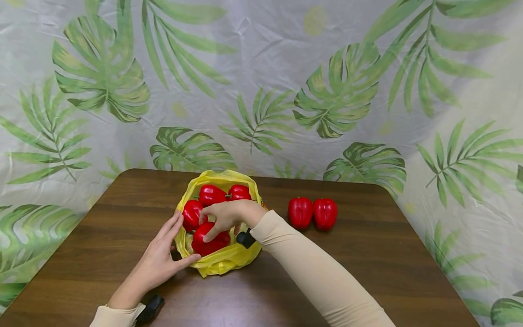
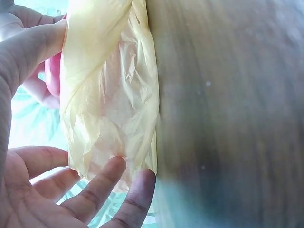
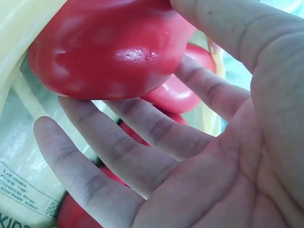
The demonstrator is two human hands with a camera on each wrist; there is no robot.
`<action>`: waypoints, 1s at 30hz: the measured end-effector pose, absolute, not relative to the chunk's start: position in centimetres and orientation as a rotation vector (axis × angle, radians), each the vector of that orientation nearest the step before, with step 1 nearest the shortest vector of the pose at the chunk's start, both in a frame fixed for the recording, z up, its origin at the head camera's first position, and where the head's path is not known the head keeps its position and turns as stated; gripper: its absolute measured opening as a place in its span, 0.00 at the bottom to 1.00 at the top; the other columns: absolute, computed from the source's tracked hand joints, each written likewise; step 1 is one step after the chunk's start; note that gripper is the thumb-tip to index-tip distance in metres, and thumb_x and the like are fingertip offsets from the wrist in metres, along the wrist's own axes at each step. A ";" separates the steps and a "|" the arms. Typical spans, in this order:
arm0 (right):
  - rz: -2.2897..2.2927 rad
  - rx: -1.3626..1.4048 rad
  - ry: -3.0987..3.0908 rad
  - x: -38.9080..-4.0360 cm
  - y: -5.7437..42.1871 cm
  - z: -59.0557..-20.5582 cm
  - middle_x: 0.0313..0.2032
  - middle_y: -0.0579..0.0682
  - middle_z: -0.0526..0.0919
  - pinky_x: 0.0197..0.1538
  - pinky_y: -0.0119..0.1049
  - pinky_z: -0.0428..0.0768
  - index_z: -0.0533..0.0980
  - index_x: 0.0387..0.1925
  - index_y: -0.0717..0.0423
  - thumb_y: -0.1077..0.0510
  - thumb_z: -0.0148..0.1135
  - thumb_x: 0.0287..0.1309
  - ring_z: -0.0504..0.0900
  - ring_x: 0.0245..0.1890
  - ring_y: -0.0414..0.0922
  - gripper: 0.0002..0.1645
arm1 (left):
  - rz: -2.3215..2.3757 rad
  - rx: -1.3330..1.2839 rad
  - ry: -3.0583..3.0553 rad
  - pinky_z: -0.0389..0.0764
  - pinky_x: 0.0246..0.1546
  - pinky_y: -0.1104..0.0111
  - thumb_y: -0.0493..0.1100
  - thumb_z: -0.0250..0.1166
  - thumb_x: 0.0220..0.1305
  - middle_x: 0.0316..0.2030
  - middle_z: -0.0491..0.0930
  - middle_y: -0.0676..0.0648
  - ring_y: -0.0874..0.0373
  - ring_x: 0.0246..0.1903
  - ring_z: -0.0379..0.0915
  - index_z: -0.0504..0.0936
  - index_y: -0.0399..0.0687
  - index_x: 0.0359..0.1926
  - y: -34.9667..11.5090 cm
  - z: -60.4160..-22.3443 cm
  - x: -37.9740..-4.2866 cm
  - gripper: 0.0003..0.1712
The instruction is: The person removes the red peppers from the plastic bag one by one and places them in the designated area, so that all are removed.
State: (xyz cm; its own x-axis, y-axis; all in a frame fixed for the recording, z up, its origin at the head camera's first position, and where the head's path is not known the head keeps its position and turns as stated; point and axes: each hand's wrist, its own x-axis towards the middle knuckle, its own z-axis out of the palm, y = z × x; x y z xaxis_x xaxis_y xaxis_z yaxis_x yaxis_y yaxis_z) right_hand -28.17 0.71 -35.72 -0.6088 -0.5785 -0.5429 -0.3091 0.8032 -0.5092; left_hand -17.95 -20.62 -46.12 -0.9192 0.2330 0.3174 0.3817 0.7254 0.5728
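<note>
Two glossy red bell peppers [image 1: 300, 212] sit side by side on the brown wood-grain surface [image 1: 245, 302], right of the open yellow plastic bag [image 1: 229, 262]. Four show inside it, counting the front pepper [image 1: 212, 246], which the right hand [image 1: 232, 212] pinches between thumb and fingers. Left hand [image 1: 160, 257] is spread along the bag's left side, thumb at the rim. Step in hand: likely positioning that front one (going in or coming out, can't tell). Next move calls for clean release if placing, firm grip past the rim if lifting; left steadies the bag either way.
</note>
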 end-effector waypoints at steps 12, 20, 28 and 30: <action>-0.537 -0.634 2.258 -28.1 1.5 -35.6 0.61 0.48 0.75 0.53 0.51 0.91 0.75 0.57 0.42 0.47 0.77 0.64 0.79 0.52 0.47 0.25 | -0.972 -0.510 -2.678 0.89 0.44 0.66 0.54 0.85 0.54 0.81 0.59 0.32 0.48 0.52 0.82 0.62 0.27 0.79 -20.5 -46.1 -17.9 0.63; -0.540 -0.693 2.296 -28.4 2.0 -36.0 0.61 0.47 0.76 0.46 0.47 0.92 0.76 0.58 0.41 0.43 0.76 0.64 0.79 0.55 0.45 0.26 | -0.965 -0.515 -2.681 0.90 0.44 0.65 0.54 0.85 0.54 0.81 0.59 0.31 0.47 0.53 0.81 0.62 0.27 0.79 -20.5 -46.1 -18.0 0.63; -0.543 -0.792 2.343 -28.5 3.1 -35.7 0.60 0.47 0.79 0.43 0.38 0.91 0.76 0.62 0.42 0.39 0.74 0.66 0.81 0.52 0.42 0.29 | -0.979 -0.513 -2.691 0.90 0.45 0.64 0.55 0.85 0.55 0.82 0.58 0.31 0.42 0.59 0.80 0.61 0.28 0.80 -20.5 -46.1 -17.9 0.64; -0.552 -0.824 2.353 -28.4 3.5 -35.5 0.60 0.47 0.80 0.42 0.37 0.90 0.76 0.63 0.44 0.39 0.73 0.66 0.82 0.50 0.42 0.30 | -0.984 -0.511 -2.694 0.90 0.45 0.63 0.55 0.85 0.56 0.82 0.57 0.31 0.40 0.62 0.79 0.61 0.28 0.80 -20.5 -46.1 -17.9 0.64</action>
State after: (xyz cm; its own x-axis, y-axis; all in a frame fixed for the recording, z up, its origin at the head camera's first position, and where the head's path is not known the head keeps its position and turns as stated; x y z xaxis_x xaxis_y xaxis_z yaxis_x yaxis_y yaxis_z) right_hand -28.38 3.48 -35.54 -0.6413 -0.6648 -0.3833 -0.4250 0.7236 -0.5439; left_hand -17.94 -20.50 -46.08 -0.9133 0.2434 0.3266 0.3966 0.7142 0.5768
